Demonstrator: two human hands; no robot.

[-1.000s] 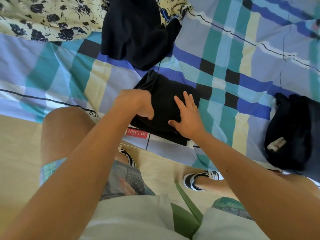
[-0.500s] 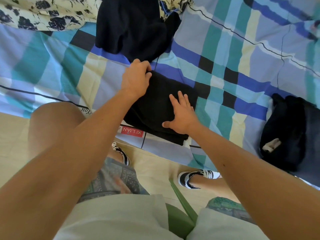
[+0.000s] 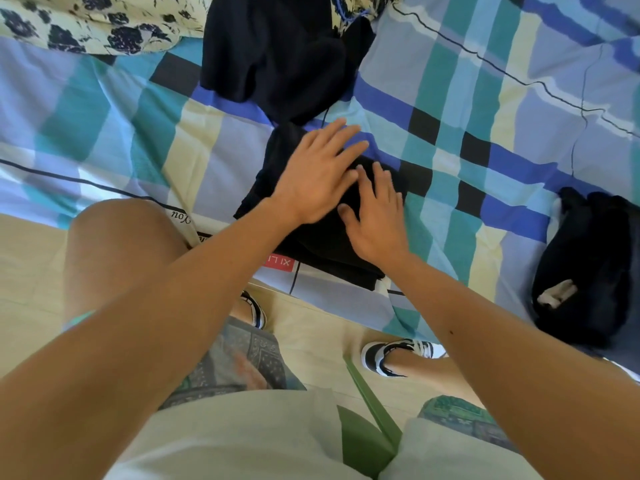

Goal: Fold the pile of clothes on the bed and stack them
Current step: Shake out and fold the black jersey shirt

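A folded black piece of clothing (image 3: pixel 325 244) lies on the near edge of the bed, in the middle of the view. Both hands are on top of it. The left hand (image 3: pixel 318 174) is flat and wide open, with its fingers straight and spread, pointing far and to the right. It covers the far part of the black cloth, and it looks a bit blurry, so I cannot tell how hard it pushes down. The right hand (image 3: pixel 375 220) is flat too, with straight fingers resting on the right side of the cloth. Its fingertips are just beside the left hand. Neither hand grabs anything. The bed has a checked sheet (image 3: pixel 485 133) with blue, green, pale yellow and black squares. Farther away, just past the left hand's fingers, sits a loose pile of dark clothes (image 3: pixel 277 53) that is not folded. A pale cloth with dark flowers (image 3: pixel 86 22) lies at the far left. At the right edge of the bed, well apart from the hands, is a dark heap (image 3: pixel 588 265) with a small whitish tag (image 3: pixel 557 292) showing. A red label (image 3: pixel 278 263) peeks out from the sheet just beside the near side of the folded cloth. Below the bed, a black and white shoe (image 3: pixel 398 355) stands on the pale floor (image 3: pixel 20 271).
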